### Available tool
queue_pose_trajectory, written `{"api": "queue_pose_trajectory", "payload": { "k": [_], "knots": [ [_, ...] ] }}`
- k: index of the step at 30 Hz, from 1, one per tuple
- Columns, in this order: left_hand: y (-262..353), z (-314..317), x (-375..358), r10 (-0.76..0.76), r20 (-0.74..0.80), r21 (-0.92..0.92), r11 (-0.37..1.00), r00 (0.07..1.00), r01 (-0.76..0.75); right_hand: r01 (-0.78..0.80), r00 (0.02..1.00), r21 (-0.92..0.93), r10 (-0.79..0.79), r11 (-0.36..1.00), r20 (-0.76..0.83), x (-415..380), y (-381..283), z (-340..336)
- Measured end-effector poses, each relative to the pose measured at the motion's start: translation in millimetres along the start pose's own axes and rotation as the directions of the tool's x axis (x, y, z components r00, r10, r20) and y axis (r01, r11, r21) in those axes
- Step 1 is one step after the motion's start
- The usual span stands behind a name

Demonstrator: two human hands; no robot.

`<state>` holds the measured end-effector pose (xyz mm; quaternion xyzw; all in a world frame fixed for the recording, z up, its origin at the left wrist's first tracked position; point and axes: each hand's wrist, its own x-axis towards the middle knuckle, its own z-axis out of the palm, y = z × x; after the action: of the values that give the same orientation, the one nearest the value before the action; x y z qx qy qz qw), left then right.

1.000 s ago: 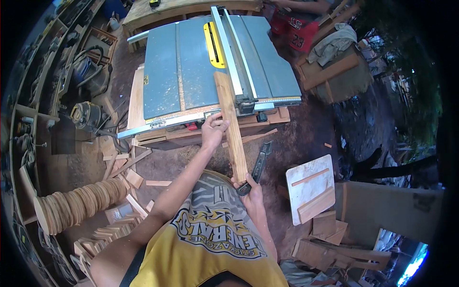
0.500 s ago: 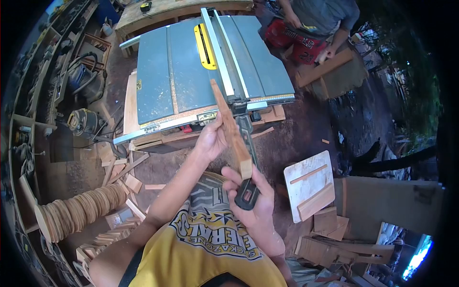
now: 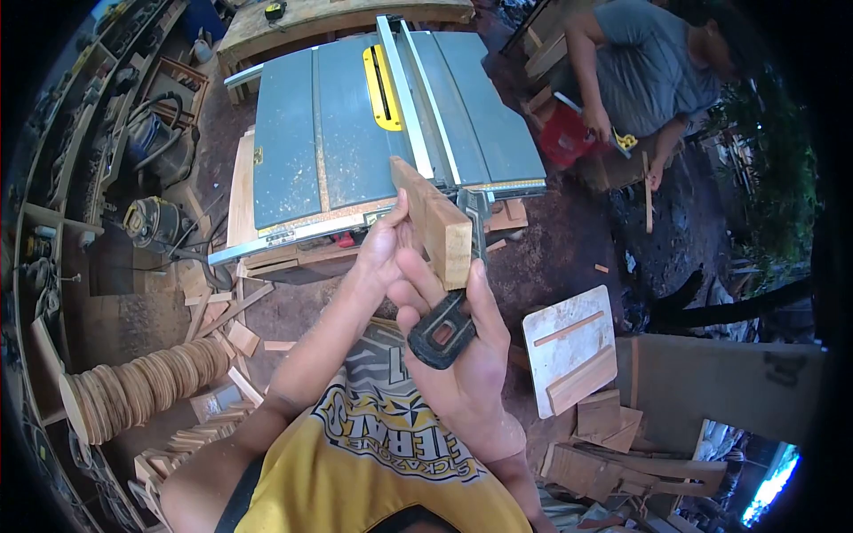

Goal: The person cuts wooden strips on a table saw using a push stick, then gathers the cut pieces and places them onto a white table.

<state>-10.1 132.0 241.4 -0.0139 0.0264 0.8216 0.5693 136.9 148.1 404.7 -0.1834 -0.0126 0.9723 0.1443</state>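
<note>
A short, thick wooden board (image 3: 449, 233) is held up in front of my chest, its pale end grain facing me. My left hand (image 3: 384, 251) grips its left side, with the thumb up against the face. Lower down, my right hand (image 3: 471, 360) is wrapped round the black handle of a long tool (image 3: 442, 331) with a slot near its end. I cannot tell the tool's kind. It runs along the board's underside and right side, mostly hidden by the board, and the right fingers sit at the board's near end. Beyond stands a table saw (image 3: 355, 151) with a yellow insert.
A co-worker (image 3: 644, 80) bends at the upper right, holding a yellow-handled tool (image 3: 625, 142) and a thin wood strip (image 3: 648, 191). Stacked wooden discs (image 3: 147, 382) lie at left, near a shop vacuum (image 3: 153, 222). A white panel (image 3: 569, 342) with wood pieces stands at right.
The board and tool have tilted up towards me, showing more of the end grain. My hands are closer together. The co-worker has leaned further over and now holds a yellow-handled tool.
</note>
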Motion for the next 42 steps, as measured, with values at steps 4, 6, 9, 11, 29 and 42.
{"api": "queue_pose_trajectory", "payload": {
  "k": [4, 6, 9, 11, 29, 42],
  "knots": [
    [-4, 16, 2, 0.005, -0.093, 0.022, 1.000, 0.996, -0.003, -0.013, 0.999, -0.012, 0.014, 1.000, 0.029, 2, -1, 0],
    [-3, 16, 3, 0.009, -0.155, 0.060, 0.998, 0.988, 0.001, -0.010, 1.000, -0.013, 0.010, 1.000, 0.003, 2, -3, -1],
    [-1, 10, 5, 0.006, -0.162, 0.076, 0.997, 0.987, 0.007, -0.022, 1.000, 0.012, 0.022, 1.000, -0.017, -1, -6, -5],
    [-4, 12, 4, 0.039, -0.161, 0.122, 0.992, 0.986, -0.020, -0.028, 1.000, 0.015, 0.028, 1.000, -0.009, -2, -6, -8],
    [35, -23, -16, 0.377, -0.470, 0.681, 0.731, 0.798, 0.056, -0.118, 0.979, -0.256, 0.070, 0.959, -0.190, -9, -53, -118],
    [19, -17, -12, 0.195, -0.258, 0.321, 0.941, 0.946, -0.106, -0.137, 0.962, 0.138, 0.165, 0.981, -0.217, -5, -7, -55]
  ]
}}
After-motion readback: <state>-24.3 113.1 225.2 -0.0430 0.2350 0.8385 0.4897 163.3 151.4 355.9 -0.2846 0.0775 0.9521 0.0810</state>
